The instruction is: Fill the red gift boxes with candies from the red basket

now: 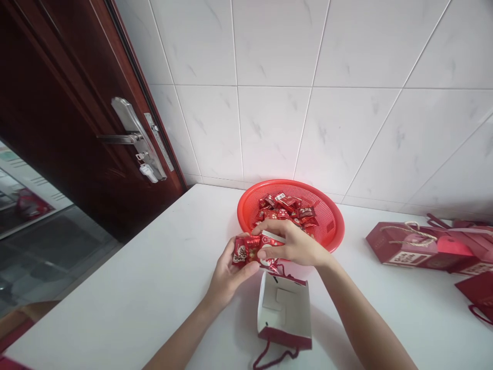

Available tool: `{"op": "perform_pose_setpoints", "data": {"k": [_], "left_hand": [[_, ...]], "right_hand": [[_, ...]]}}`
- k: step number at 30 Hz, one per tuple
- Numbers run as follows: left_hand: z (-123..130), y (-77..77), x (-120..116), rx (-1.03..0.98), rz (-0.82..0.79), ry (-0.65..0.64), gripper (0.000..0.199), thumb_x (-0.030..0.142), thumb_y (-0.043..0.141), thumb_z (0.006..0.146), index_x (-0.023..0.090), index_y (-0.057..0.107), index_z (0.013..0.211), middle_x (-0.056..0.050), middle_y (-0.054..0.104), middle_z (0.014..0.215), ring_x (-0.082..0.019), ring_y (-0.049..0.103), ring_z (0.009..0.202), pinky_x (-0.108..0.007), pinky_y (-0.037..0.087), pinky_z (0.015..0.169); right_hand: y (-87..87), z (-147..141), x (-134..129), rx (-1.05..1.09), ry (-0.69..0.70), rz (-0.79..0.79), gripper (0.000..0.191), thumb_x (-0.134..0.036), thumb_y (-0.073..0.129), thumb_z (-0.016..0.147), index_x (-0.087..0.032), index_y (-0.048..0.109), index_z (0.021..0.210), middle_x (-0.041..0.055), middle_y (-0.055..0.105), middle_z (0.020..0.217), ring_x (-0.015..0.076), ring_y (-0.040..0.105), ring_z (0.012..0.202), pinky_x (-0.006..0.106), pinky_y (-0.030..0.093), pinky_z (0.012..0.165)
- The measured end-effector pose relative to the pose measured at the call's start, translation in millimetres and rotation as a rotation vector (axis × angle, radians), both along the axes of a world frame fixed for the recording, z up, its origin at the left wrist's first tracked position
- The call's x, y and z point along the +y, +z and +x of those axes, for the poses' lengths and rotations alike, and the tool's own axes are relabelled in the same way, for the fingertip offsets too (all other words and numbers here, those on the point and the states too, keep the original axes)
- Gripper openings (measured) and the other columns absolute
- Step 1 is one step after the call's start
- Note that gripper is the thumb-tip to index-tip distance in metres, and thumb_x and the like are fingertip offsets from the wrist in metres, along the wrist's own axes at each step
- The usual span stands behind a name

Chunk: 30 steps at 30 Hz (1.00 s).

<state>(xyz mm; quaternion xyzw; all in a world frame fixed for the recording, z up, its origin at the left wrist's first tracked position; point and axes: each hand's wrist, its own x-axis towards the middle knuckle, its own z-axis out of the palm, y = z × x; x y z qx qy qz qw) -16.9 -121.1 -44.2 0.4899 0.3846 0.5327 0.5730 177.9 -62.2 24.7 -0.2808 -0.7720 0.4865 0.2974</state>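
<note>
My left hand is closed around several red-wrapped candies, held just in front of the basket. From the right, my right hand grips another red and white candy packet with its fingers, right against those in the left hand. Below the hands an open gift box with a white inside and dark red outer walls sits on the table, a dark red cord hanging from its near end. Behind my right hand stands a red plastic basket with more wrapped candies in it.
Dark red gift boxes with cord handles lie at the right on the white table. Another red box is at the right edge. A tiled wall backs the table. A brown door with keys stands left.
</note>
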Motion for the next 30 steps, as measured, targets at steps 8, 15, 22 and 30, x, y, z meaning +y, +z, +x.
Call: {"op": "perform_pose_setpoints", "data": {"k": [8,15,22,30], "left_hand": [[-4,2.3,-10,-0.009,0.018,-0.157,0.057,0.046,0.080,0.083,0.022,0.054,0.128,-0.003,0.065,0.096,-0.014,0.061,0.082,-0.024,0.054,0.077],[2,11.3,-13,0.165,-0.030,-0.161,0.061,0.033,0.084,0.078,0.023,0.053,0.129,-0.001,0.062,0.099,-0.014,0.060,0.083,-0.023,0.051,0.078],[7,18.7,-19,0.186,-0.037,-0.182,0.050,0.013,0.063,0.077,0.023,0.055,0.125,0.000,0.063,0.101,-0.014,0.061,0.085,-0.021,0.049,0.070],[11,16.1,-26,0.260,0.020,-0.233,0.051,0.010,0.055,0.073,0.021,0.054,0.123,-0.002,0.065,0.100,-0.015,0.060,0.081,-0.021,0.049,0.062]], "right_hand": [[49.5,34,-46,0.053,0.038,0.020,0.019,-0.019,0.079,0.083,-0.018,0.070,0.099,0.0013,0.073,0.089,0.0143,0.067,0.082,0.027,0.053,0.080],[44.9,24,-72,-0.408,0.051,0.157,0.018,-0.005,0.065,0.084,-0.019,0.065,0.096,-0.0033,0.070,0.077,0.0101,0.055,0.061,0.022,0.039,0.057],[25.0,11,-90,-0.780,-0.043,0.305,0.021,-0.001,0.059,0.079,-0.018,0.066,0.090,0.0010,0.068,0.084,0.0138,0.056,0.072,0.026,0.029,0.059],[3.1,1,-86,-1.127,0.120,0.304,0.022,-0.003,0.054,0.080,-0.013,0.072,0.088,0.0098,0.070,0.092,0.0175,0.059,0.074,0.029,0.026,0.056]]}}
